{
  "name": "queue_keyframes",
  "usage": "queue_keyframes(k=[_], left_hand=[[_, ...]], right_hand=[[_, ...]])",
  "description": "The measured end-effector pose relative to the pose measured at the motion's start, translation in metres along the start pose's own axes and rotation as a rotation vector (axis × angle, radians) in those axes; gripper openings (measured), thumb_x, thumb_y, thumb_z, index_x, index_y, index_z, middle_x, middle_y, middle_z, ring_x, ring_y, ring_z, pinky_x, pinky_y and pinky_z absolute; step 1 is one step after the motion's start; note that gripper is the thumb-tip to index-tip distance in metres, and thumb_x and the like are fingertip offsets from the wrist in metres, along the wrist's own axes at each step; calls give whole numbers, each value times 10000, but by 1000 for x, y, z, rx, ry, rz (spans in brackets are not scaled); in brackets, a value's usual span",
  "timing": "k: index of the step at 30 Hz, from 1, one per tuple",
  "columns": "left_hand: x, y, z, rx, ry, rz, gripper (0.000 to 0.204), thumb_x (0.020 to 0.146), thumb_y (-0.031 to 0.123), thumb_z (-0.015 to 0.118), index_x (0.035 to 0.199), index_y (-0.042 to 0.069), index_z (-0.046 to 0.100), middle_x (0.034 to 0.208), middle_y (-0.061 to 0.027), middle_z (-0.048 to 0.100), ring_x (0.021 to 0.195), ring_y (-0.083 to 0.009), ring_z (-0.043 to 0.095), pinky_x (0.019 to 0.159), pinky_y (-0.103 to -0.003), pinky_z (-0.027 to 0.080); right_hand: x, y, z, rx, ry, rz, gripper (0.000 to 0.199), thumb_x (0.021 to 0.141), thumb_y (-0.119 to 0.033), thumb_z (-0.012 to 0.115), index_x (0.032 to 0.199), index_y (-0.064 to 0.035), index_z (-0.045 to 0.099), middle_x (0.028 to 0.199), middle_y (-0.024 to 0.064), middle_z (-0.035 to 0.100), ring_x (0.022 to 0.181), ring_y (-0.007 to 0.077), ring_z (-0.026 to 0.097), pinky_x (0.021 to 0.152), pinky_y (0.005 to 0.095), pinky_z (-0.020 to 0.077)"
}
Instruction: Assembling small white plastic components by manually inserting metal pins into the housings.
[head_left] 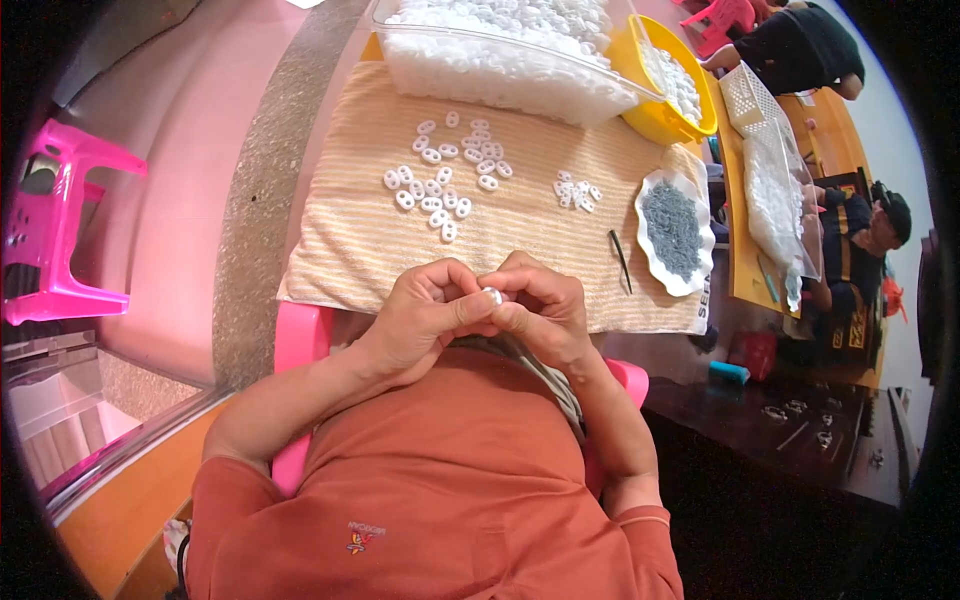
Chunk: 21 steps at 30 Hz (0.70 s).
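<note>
Close to my body, at the table's front edge, both hands pinch one small white rounded plastic piece. My left hand grips it with thumb and forefinger from one side. From the other side my right hand holds it the same way, its fingers curled. Most of the piece is hidden by the fingertips. Beyond the hands, several white oval pieces with two holes lie scattered on a striped cloth. A smaller group of white parts sits to their right. A thin dark stick-like tool lies right of my hands.
A scalloped white plate of small grey parts stands at the right edge. At the back are a clear bin of white pieces and a yellow basin. Pink stool at left; two people sit at another table, right.
</note>
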<state>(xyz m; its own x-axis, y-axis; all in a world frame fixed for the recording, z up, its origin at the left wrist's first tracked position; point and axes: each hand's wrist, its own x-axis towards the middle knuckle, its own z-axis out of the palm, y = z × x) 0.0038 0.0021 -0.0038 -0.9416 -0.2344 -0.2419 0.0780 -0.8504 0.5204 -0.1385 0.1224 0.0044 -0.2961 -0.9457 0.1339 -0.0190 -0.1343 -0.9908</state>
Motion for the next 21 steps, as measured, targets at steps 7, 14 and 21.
queue_keyframes(k=[7,14,21], left_hand=[[3,2,2,3,-32,-42,91,869,41,664,880,31,575,857,-58,629,781,-148,650,727,-268,576],[-1,0,1,56,-14,-90,133,874,110,673,912,54,558,876,-38,607,803,-154,628,758,-307,570],[-1,-1,1,57,25,-111,82,910,111,624,939,55,572,1037,-109,652,831,-132,632,768,-309,559]], right_hand=[[1,-12,-6,221,-20,103,226,844,-50,690,1052,28,652,907,75,583,808,123,571,682,233,484],[1,-13,-10,243,-123,127,91,862,8,648,941,17,606,953,63,543,837,108,543,701,221,472],[2,-29,-31,-54,215,177,113,888,-26,633,977,16,579,870,28,597,769,87,592,706,230,496]])
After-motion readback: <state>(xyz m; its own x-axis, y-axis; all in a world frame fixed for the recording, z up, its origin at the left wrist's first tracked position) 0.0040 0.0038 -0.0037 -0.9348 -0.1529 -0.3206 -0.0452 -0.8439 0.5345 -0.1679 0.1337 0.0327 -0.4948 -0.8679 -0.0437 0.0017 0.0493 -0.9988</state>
